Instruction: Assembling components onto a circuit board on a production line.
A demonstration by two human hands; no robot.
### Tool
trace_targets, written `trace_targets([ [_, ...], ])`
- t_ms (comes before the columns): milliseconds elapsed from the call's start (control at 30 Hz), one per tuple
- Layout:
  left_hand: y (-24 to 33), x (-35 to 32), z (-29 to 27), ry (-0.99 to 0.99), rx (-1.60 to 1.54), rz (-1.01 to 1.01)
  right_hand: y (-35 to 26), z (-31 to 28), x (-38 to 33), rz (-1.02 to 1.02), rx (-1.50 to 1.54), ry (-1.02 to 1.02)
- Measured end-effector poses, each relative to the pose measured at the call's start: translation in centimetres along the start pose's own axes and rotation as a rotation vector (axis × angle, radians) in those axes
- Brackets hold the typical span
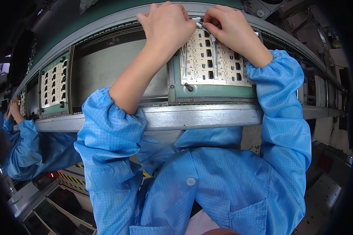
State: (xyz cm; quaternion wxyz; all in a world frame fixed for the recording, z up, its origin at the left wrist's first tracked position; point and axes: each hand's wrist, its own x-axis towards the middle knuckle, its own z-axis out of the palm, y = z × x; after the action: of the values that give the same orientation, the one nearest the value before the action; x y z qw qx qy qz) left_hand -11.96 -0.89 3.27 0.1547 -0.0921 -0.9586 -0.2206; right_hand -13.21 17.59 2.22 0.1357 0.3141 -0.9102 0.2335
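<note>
My left hand (pixel 168 29) is over the far left corner of a panel of cream circuit boards (pixel 198 72), fingers curled and tips mostly hidden. My right hand (pixel 234 33) is closed in a pinch just across from it, on a white wire lead (pixel 213 38). Small white connectors (pixel 199 21) lie between the two sets of fingertips; whether the left fingers grip one cannot be told. Black components stand in columns on the boards, and white wires (pixel 216 62) run down between them. The panel rests in a green carrier frame (pixel 211 91).
A metal rail (pixel 200 116) runs along the near side of the conveyor line. Another green carrier with a board panel (pixel 54 84) sits to the left. Farther left, a co-worker's hand (pixel 15 111) is at another panel. Dark bins (pixel 59 203) stand at lower left.
</note>
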Motion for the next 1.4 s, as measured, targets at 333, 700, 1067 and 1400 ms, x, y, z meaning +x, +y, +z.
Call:
trace_targets([
  [333, -2.4, 0.8, 1.8, -0.068, -0.207, -0.114, -1.0, 0.2, 0.5, 0.152, -0.012, 0.048],
  [700, -3.0, 1.1, 1.6, -0.060, -0.092, -0.025, -1.0, 1.0, -0.2, 0.043, -0.124, 0.003],
  [1067, -5.8, 1.8, 1.9, -0.082, -0.161, 0.181, -1.0, 1.5, 0.1, -0.268, -0.212, 0.241],
  [1400, -5.3, 0.9, 1.5, 0.049, 0.071, 0.539, -1.8, 0.1, -0.4, -0.149, -0.174, -0.004],
])
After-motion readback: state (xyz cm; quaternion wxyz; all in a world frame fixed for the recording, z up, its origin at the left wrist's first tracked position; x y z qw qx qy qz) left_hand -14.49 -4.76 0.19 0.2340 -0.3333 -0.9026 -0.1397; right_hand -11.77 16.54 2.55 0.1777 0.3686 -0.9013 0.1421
